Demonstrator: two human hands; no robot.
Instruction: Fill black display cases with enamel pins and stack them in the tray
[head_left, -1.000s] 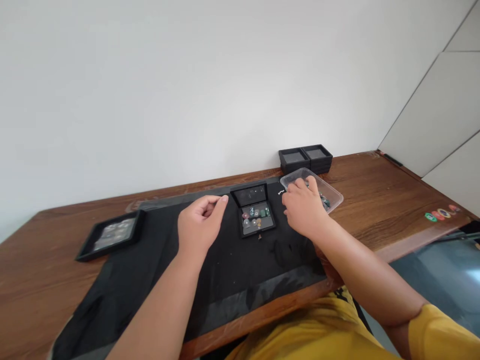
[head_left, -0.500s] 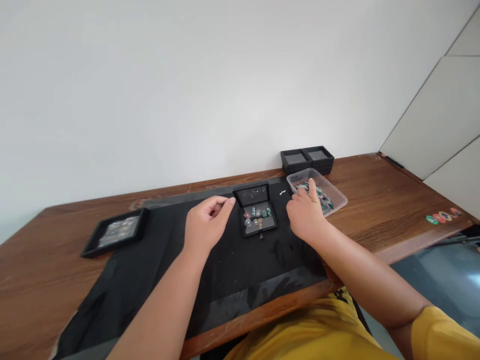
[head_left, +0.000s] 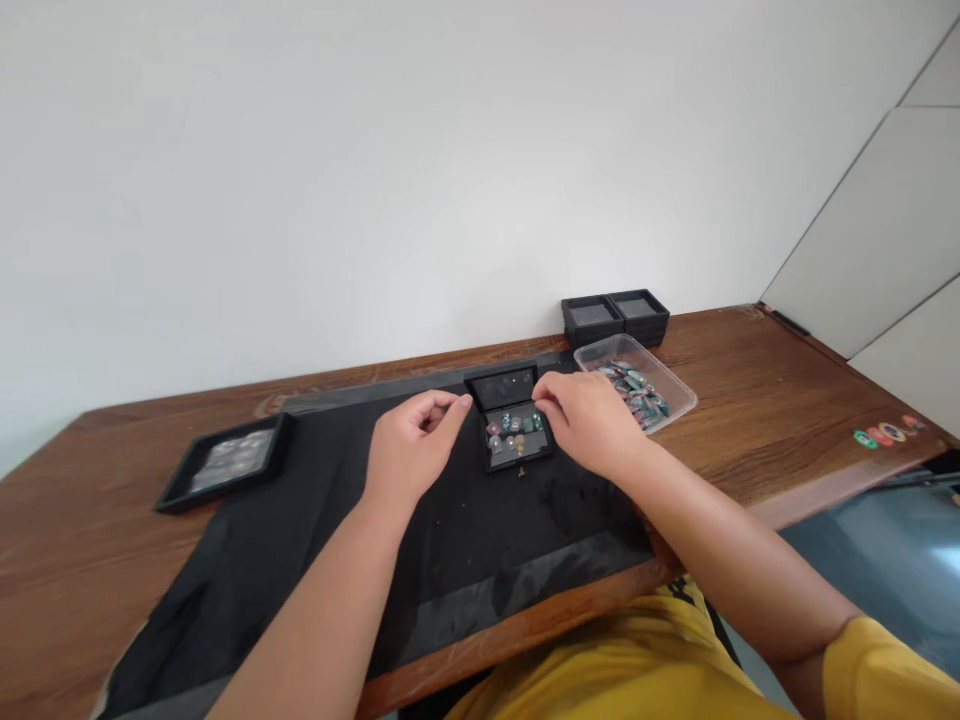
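A small black hinged box (head_left: 495,463) stands with its lid raised on the black mat. Several small shiny pieces (head_left: 514,430), grey, pink, green and gold-toned, lie inside. Just left of the box, my left hand (head_left: 416,440) is closed in a pinch; what it holds, if anything, is too small to make out. At the box's right edge my right hand (head_left: 592,420) pinches thumb and finger together over the opening, its contents hidden. Behind that hand sits a clear plastic tub (head_left: 679,392) with several teal and pink pieces (head_left: 634,385). A tiny brown bit (head_left: 522,473) lies before the box.
Stacked black trays (head_left: 615,318) stand against the wall behind the tub. On the left, a black tray (head_left: 180,485) holds pale pieces. Round coloured stickers (head_left: 889,433) lie near the right end of the wooden table (head_left: 750,400). The black mat (head_left: 480,540) reaches the front edge.
My right hand has left the tub and moved left to the open box, fingers now pinched. My left hand has stayed nearly in place.
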